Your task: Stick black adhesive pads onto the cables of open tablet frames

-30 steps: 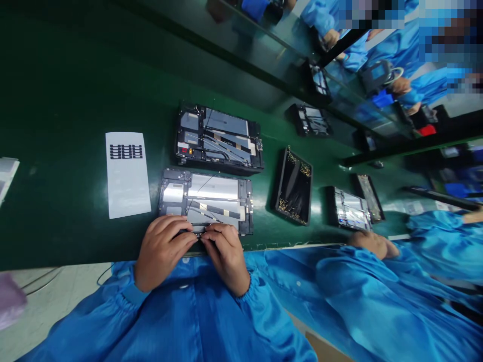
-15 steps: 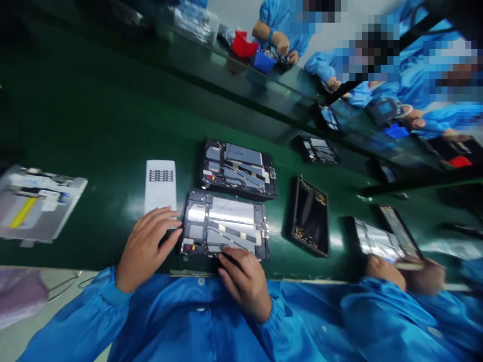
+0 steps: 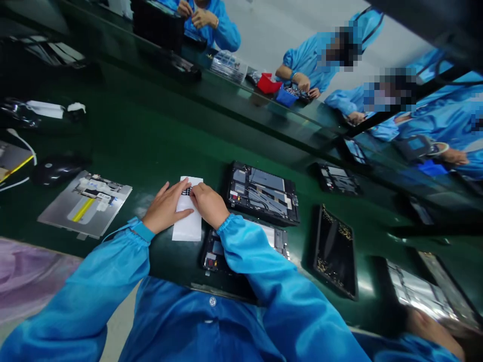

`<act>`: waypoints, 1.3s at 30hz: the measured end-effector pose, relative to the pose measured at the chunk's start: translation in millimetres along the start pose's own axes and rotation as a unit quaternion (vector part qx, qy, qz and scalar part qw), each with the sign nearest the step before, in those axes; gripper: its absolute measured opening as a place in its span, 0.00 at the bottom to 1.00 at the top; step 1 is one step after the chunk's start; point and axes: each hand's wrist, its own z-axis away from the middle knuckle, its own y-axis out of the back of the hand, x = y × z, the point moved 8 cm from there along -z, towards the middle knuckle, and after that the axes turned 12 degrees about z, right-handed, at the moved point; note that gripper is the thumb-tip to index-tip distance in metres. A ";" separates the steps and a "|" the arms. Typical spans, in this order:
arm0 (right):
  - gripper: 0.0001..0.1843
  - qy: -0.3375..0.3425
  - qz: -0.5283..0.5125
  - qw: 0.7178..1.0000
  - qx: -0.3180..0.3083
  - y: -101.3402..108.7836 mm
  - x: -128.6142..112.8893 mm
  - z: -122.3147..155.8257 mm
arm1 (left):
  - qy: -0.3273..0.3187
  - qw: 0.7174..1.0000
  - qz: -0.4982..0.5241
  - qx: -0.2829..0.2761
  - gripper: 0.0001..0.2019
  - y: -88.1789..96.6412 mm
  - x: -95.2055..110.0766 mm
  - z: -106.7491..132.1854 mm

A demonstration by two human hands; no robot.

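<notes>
On the green tabletop [image 3: 143,130], the nearer open device [image 3: 217,249] is partly hidden by the right sleeve [image 3: 252,249]. Beyond it to the left, a white sheet [image 3: 187,229] is laid flat, its long axis pointed away from the body. Its left side is covered by the left hand [image 3: 166,207], spread wide, nothing gripped. At the sheet's far end, black pieces [image 3: 186,191] are reached more closely by the right hand [image 3: 209,203], fingers bunched; whether one is pinched cannot be told.

Glossy blue sleeves [image 3: 260,254]; gathered cuffs [image 3: 143,231]
</notes>
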 end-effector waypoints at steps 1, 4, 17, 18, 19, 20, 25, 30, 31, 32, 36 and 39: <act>0.09 -0.003 0.001 1.000 -0.001 -3.7 0.0 -3.4 | 0.000 1.000 0.001 0.000 0.42 -0.1 0.2 0.2; 0.11 -0.008 -0.002 1.000 -0.008 -9.6 -0.1 -11.5 | -0.009 1.000 -0.002 0.002 0.42 0.7 -0.6 -0.8; 0.06 -0.089 -0.221 0.951 0.196 83.5 70.8 223.9 | -0.091 0.994 -0.058 0.016 0.33 7.5 -2.3 -10.1; 0.06 -0.120 -0.210 0.951 0.193 74.7 79.4 252.1 | -0.102 0.993 -0.049 0.025 0.33 10.8 0.6 -10.0; 0.06 -0.148 -0.196 0.951 0.188 64.1 85.9 276.8 | -0.111 0.992 -0.042 0.042 0.33 14.8 6.3 -8.9; 0.06 -0.172 -0.182 0.951 0.182 52.9 90.3 297.4 | -0.117 0.990 -0.035 0.066 0.31 19.1 15.9 -6.1; 0.07 -0.201 -0.123 0.957 0.171 19.1 83.4 334.3 | -0.155 0.979 0.025 0.128 0.14 -4.8 120.6 31.5; 0.08 -0.169 -0.093 0.964 0.185 15.7 75.0 315.5 | -0.254 0.966 0.037 -0.018 0.09 -111.6 218.5 68.6; 0.07 -0.166 -0.087 0.965 0.183 14.0 74.9 312.5 | -0.246 0.968 0.037 -0.022 0.08 -125.9 222.0 70.1; 0.07 -0.165 -0.083 0.966 0.179 12.1 75.0 310.5 | -0.234 0.971 0.039 -0.021 0.07 -136.5 221.9 70.2; 0.07 -0.173 -0.079 0.968 0.163 4.4 75.9 310.7 | -0.198 0.978 0.064 0.000 0.04 -147.9 210.7 66.2; 0.07 -0.182 -0.082 0.967 0.157 1.8 76.6 313.2 | -0.186 0.979 0.087 -0.001 0.04 -144.8 206.8 64.2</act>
